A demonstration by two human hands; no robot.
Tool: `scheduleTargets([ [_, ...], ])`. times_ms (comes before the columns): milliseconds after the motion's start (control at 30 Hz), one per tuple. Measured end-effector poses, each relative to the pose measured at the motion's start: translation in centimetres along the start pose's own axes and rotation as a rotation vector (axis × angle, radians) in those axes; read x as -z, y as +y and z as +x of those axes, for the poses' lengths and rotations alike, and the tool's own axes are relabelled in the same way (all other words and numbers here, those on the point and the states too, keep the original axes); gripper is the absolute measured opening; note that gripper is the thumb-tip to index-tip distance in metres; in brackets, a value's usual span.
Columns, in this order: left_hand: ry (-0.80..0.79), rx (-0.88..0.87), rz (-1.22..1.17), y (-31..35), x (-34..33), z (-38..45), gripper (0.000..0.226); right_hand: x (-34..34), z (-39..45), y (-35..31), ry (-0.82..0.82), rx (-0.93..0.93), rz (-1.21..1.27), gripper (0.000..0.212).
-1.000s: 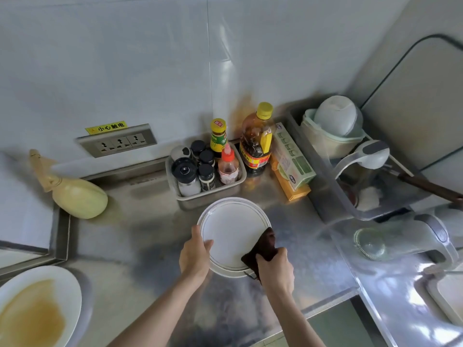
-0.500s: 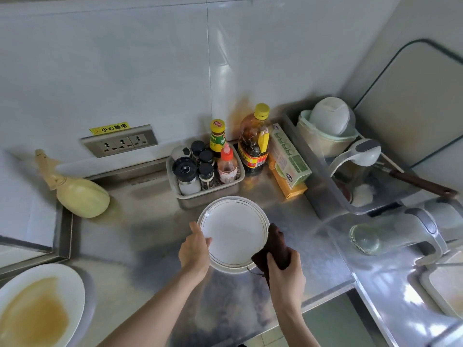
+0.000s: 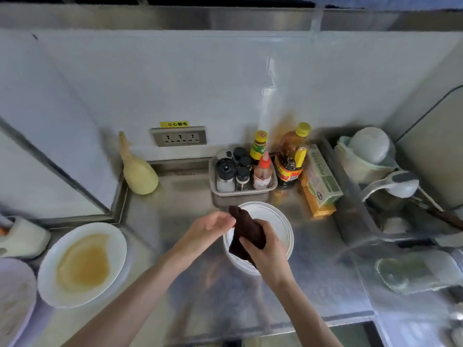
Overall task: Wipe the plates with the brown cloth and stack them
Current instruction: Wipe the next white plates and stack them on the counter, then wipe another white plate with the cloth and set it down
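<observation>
A clean white plate point(image 3: 278, 221) lies on the steel counter in front of me. The brown cloth point(image 3: 246, 231) hangs over its left part, bunched in my right hand point(image 3: 266, 249), which grips it above the plate. My left hand point(image 3: 210, 227) pinches the cloth's upper corner with its fingertips, just left of the plate. To the left, a white plate smeared with brown sauce point(image 3: 84, 262) rests on the counter. At the far left edge another pale plate point(image 3: 13, 296) shows only in part.
A tray of spice jars and bottles point(image 3: 241, 176) stands right behind the plate, with an oil bottle point(image 3: 290, 156) and boxes point(image 3: 322, 179) beside it. A gourd point(image 3: 139, 171) leans at the back left. A dish rack point(image 3: 375, 181) and sink fittings fill the right.
My left hand has let go of the plate's rim and taken the cloth's corner. My right hand has brought the cloth from the plate's right edge over its middle. The view has widened leftward.
</observation>
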State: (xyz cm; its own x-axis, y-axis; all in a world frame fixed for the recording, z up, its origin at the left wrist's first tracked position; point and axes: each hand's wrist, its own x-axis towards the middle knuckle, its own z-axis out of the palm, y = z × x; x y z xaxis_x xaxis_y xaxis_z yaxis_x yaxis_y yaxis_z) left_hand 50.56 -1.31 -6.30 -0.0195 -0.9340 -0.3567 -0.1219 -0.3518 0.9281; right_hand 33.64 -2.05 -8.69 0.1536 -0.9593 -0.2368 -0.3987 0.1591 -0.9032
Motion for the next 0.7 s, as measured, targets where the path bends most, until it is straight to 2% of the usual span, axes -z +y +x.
scheduleTargets([
  [100, 0.145, -0.02, -0.073, 0.4, 2.5, -2.3, 0.044, -2.0, 0.1, -2.4, -0.165, 0.137, -0.019, 0.039],
  [167, 0.255, -0.02, -0.109, 0.0, 4.3, -3.8, 0.03, -3.6, -0.2, -3.9, -0.275, 0.2, -0.034, 0.04],
  [233, 0.294, -0.034, -0.161, -0.7, 6.2, -5.5, 0.014, -5.5, -0.7, -5.2, -0.378, 0.214, -0.023, 0.037],
  [367, 0.383, -0.063, -0.29, -3.3, 9.8, -9.2, 0.016, -10.2, -2.4, -6.8, -0.551, 0.143, 0.181, 0.026],
  [467, 0.448, -0.038, -0.368, -6.0, 12.5, -11.5, 0.015, -14.2, -3.3, -6.9, -0.566, 0.061, 0.277, 0.031],
  [600, 0.424, 0.033, -0.354, -9.7, 16.3, -13.6, 0.017, -19.5, -3.9, -6.2, -0.512, -0.087, 0.306, 0.046],
  [700, 0.447, 0.151, -0.333, -12.4, 19.3, -14.6, 0.01, -23.0, -4.5, -5.8, -0.453, -0.162, 0.295, 0.037],
])
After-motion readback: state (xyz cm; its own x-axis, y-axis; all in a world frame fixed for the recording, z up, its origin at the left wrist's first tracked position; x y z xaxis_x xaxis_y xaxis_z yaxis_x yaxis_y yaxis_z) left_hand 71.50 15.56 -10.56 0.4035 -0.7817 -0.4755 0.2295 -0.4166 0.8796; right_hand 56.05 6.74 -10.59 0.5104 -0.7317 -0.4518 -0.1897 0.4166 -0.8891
